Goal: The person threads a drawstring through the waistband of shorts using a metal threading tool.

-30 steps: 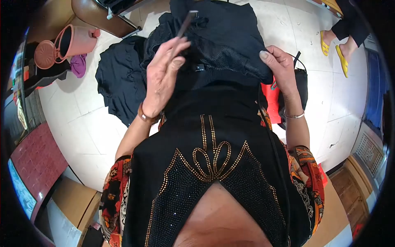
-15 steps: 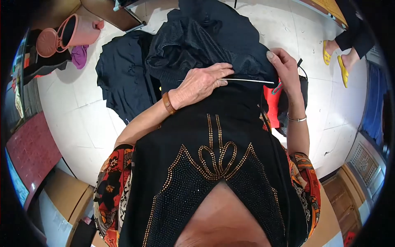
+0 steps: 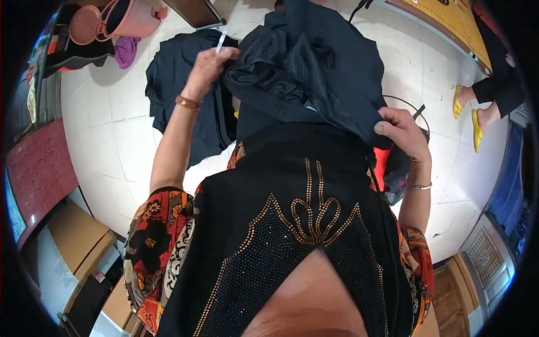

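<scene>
A black garment (image 3: 351, 62) with a textured mesh lining (image 3: 281, 64) is spread over my lap and hangs toward the floor. My left hand (image 3: 210, 70) is closed at the garment's left edge, with a thin white stick (image 3: 222, 42) standing up out of its fingers. Whether those fingers also pinch the cloth, I cannot tell. At the right edge, my right hand (image 3: 401, 132) grips the black cloth between thumb and fingers. A small pale patch, perhaps a label (image 3: 310, 108), shows on the garment's near edge.
More black cloth (image 3: 182, 84) lies at the left. A pink bin (image 3: 132, 19) and purple cloth (image 3: 127, 50) are farther left. Something red (image 3: 380, 165) and a dark bag (image 3: 396, 188) sit below my right hand. Another person's feet in yellow slippers (image 3: 477, 132) stand at the right.
My left hand has left the middle of the garment and moved up and left, taking the white stick with it. The right hand still grips the cloth's edge, now slightly lower.
</scene>
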Demonstrator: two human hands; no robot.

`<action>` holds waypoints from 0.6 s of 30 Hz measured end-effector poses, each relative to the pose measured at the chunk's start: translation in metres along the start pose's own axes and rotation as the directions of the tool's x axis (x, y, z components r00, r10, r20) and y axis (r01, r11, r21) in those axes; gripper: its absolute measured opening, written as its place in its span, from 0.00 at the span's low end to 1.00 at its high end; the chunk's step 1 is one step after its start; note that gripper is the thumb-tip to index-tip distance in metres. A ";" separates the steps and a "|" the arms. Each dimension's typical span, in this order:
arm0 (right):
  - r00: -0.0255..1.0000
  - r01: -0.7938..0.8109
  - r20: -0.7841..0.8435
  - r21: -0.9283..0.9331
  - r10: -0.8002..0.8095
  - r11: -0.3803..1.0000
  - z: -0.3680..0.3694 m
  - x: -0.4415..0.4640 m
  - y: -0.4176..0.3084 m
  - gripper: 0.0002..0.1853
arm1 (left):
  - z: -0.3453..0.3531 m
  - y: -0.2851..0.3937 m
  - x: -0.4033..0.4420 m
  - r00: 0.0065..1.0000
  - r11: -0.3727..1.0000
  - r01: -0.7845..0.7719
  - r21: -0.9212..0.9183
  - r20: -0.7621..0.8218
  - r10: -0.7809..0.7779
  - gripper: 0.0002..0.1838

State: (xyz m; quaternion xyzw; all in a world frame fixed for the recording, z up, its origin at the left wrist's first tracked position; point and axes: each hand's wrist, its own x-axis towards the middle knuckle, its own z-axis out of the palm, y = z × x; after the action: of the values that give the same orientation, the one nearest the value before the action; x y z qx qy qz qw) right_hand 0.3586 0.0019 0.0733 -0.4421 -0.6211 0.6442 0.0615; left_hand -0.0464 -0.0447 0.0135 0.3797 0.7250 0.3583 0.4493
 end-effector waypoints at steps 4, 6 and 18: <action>0.999 -0.041 -0.035 -0.038 0.040 0.998 0.013 0.007 -0.010 0.07 | 0.010 -0.009 0.001 0.988 0.972 0.118 -0.203 0.127 -0.093 0.13; 0.993 0.037 -0.107 -0.121 -0.050 0.992 0.016 0.015 -0.015 0.09 | 0.006 -0.008 0.000 0.973 0.920 0.185 -0.345 0.196 -0.122 0.14; 0.996 0.074 -0.054 -0.005 -0.074 0.997 0.009 0.035 -0.018 0.12 | 0.007 -0.021 -0.013 0.913 0.795 0.278 -0.540 0.406 -0.044 0.11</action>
State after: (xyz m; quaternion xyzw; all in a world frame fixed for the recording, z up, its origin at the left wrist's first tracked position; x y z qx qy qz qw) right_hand 0.3230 0.0212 0.0698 -0.4364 -0.6361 0.6282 0.1014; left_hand -0.0406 -0.0642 -0.0025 0.2189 0.5100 0.4450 0.7028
